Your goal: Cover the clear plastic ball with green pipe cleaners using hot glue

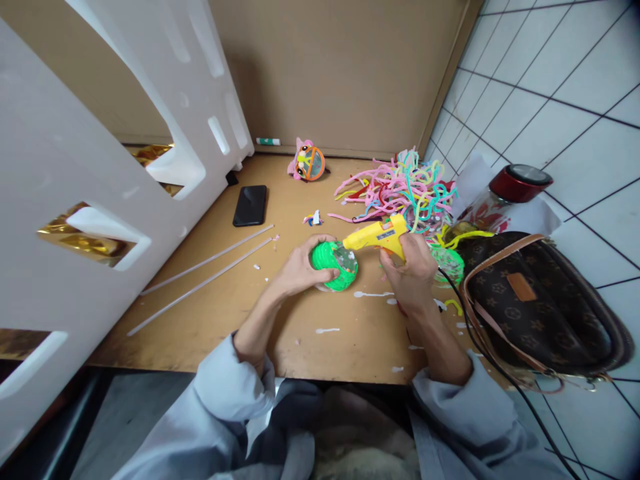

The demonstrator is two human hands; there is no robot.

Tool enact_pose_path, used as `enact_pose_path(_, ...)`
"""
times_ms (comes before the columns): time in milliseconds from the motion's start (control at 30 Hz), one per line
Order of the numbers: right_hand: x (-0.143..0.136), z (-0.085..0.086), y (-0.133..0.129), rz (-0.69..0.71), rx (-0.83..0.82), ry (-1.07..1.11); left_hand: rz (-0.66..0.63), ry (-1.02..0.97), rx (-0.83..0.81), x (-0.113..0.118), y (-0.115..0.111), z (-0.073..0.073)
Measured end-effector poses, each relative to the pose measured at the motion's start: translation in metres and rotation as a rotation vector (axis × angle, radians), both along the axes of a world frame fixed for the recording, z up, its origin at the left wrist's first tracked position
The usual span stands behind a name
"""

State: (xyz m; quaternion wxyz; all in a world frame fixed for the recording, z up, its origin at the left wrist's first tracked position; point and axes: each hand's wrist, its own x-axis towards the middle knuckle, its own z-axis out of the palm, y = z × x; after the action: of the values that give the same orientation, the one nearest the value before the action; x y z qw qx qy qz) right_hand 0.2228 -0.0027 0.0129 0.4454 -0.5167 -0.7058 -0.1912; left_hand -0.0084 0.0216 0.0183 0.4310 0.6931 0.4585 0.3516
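My left hand (305, 268) is wrapped round a ball covered in bright green pipe cleaner (333, 275), with a clear, uncovered patch on its upper right side. A yellow hot glue gun (377, 235) is gripped in my right hand (413, 273). The gun's nozzle points left, at or very near the bare patch; I cannot tell if it touches. Beyond the gun lies a heap of pink, yellow, red and turquoise pipe cleaners (395, 187). Another green-wrapped clear ball (449, 265) sits just right of my right hand, partly hidden.
A brown patterned handbag (540, 307) and a red-lidded bottle (515, 187) stand at the right; the gun's black cord (480, 347) runs past the bag. Two white glue sticks (200, 287), a black phone (250, 205) and a pink-orange ornament (307, 161) lie left and behind. White plastic panelling (150, 87) rises at left.
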Motion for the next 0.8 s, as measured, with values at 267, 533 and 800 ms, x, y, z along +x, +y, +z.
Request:
enact_pose_path(267, -0.002, -0.003, 0.002, -0.031, -0.037, 0.074, -0.002, -0.015, 0.008, 0.000, 0.000, -0.001)
enact_pose_path(533, 0.003, -0.002, 0.010, -0.016, -0.334, 0.382, 0.001, 0.010, 0.025, -0.001, 0.000, 0.000)
enact_pose_path(800, 0.023, -0.037, 0.031, -0.064, -0.462, 0.459, -0.003, 0.015, 0.044, 0.000, -0.002, -0.001)
